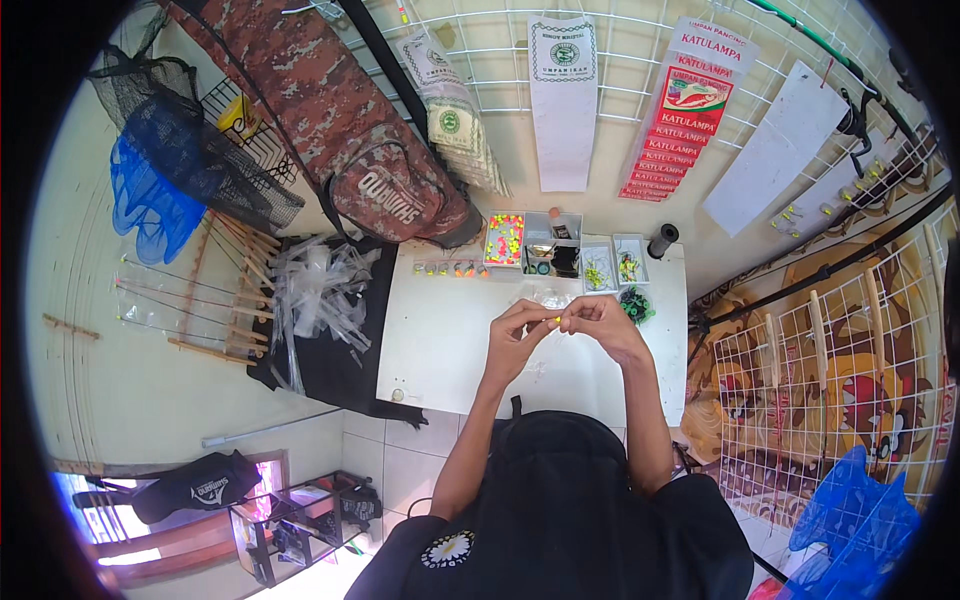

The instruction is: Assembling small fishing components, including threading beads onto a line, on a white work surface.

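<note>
My left hand (517, 335) and my right hand (600, 322) meet above the white table (440, 340). Between their fingertips they pinch a tiny yellow float bead (553, 320); any line on it is too fine to see. Both hands hover over the table's middle, just in front of the clear trays (545, 243) of small bright floats and tackle. A row of small orange and yellow floats (450, 268) lies at the table's back left.
A bundle of clear plastic sleeves (320, 295) lies on black cloth to the left. A camouflage bag (350, 130) leans at the back. A black spool (662, 240) stands at the back right. Wire grids with hanging packets line the wall; blue nets (150, 195) hang left.
</note>
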`<state>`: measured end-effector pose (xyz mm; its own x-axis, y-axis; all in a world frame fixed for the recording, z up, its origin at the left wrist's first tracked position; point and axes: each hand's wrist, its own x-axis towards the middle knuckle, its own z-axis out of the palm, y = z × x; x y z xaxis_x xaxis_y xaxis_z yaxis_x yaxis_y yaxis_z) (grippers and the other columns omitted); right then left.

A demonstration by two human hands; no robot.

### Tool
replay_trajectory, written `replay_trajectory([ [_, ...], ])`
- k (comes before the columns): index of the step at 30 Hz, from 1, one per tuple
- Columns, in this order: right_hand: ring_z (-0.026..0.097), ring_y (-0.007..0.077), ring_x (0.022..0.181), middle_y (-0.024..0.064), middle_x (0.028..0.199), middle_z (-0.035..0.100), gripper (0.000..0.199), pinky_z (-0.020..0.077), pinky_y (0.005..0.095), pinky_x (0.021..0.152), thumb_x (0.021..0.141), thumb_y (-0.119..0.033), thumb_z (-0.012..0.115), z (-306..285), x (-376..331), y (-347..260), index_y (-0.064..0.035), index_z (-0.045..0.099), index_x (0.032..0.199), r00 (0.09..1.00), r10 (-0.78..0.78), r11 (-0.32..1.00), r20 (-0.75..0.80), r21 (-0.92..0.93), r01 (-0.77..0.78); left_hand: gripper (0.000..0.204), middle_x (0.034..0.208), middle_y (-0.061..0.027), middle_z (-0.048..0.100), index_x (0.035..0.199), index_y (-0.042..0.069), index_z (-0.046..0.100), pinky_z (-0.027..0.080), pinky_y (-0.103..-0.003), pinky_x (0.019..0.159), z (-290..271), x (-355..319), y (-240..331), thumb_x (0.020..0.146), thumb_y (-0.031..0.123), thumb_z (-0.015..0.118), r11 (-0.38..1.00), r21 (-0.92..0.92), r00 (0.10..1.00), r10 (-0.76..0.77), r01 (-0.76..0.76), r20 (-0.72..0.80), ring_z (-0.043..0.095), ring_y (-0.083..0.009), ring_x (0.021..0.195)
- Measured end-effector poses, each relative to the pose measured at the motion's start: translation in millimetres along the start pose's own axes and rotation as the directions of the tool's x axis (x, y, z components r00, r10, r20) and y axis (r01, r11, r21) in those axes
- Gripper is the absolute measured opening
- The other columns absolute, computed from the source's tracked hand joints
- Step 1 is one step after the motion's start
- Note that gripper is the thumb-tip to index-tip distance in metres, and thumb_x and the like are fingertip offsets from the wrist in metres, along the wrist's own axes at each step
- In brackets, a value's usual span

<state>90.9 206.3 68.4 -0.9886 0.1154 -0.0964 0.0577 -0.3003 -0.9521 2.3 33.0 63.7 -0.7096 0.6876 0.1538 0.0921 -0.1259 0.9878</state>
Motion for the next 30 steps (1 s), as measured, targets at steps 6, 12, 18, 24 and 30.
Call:
replay_trajectory([
  [6,0.06,0.009,0.079,0.0041,0.082,0.068,0.012,0.0457,0.0254,0.072,0.084,-0.012,0.071,3.9,-8.1,3.1,-0.0006,0.069,0.088,1.0,0.01,0.999,-0.027,0.031,-0.009,0.016,0.093,-0.004,0.061,0.103,0.002,0.072,0.043,-0.022,0.069,9.3,-2.8,0.0,0.088,0.002,0.066,0.995,-0.098,0.999,0.034,-0.035,-0.009,0.056,-0.0087,0.082],
  [12,0.06,0.0091,0.078,0.004,0.082,0.067,0.009,0.0457,0.0249,0.072,0.084,-0.009,0.069,4.1,-19.6,0.8,-0.0004,0.069,0.088,0.999,-0.009,0.998,-0.048,0.07,0.012,0.013,0.094,-0.0042,0.06,0.101,0.0,0.07,0.043,-0.021,0.069,17.5,-3.0,1.9,0.089,0.001,0.065,0.993,-0.118,0.999,0.024,-0.021,0.03,0.056,-0.008,0.082],
  [18,0.059,0.0086,0.079,0.003,0.083,0.067,0.01,0.0463,0.0247,0.074,0.085,-0.01,0.069,3.7,-35.4,12.2,-0.0008,0.068,0.088,0.994,-0.013,0.999,-0.11,0.048,0.018,0.011,0.098,-0.0055,0.059,0.1,-0.002,0.068,0.045,-0.023,0.076,12.2,-0.1,3.5,0.091,0.001,0.063,0.998,-0.057,0.999,0.033,-0.035,-0.036,0.056,-0.0094,0.087],
  [24,0.058,0.0073,0.079,0.0011,0.084,0.066,0.012,0.0463,0.0242,0.075,0.086,-0.012,0.071,-6.5,-62.6,40.7,-0.0018,0.068,0.09,0.969,0.055,0.998,-0.24,0.034,-0.048,0.012,0.101,-0.007,0.06,0.101,-0.003,0.068,0.045,-0.024,0.081,3.1,5.8,5.9,0.091,0.001,0.062,0.999,-0.047,0.999,0.023,-0.024,-0.023,0.057,-0.0116,0.092],
  [30,0.059,0.0093,0.081,0.0014,0.089,0.069,0.018,0.0444,0.0251,0.075,0.082,-0.016,0.074,5.6,-56.8,36.1,-0.0041,0.07,0.095,0.774,-0.176,0.981,-0.609,-0.174,0.087,0.013,0.101,-0.007,0.062,0.102,-0.002,0.069,0.045,-0.023,0.081,3.6,7.2,9.2,0.091,0.002,0.063,1.0,-0.004,1.0,0.003,-0.003,0.012,0.057,-0.0116,0.091],
])
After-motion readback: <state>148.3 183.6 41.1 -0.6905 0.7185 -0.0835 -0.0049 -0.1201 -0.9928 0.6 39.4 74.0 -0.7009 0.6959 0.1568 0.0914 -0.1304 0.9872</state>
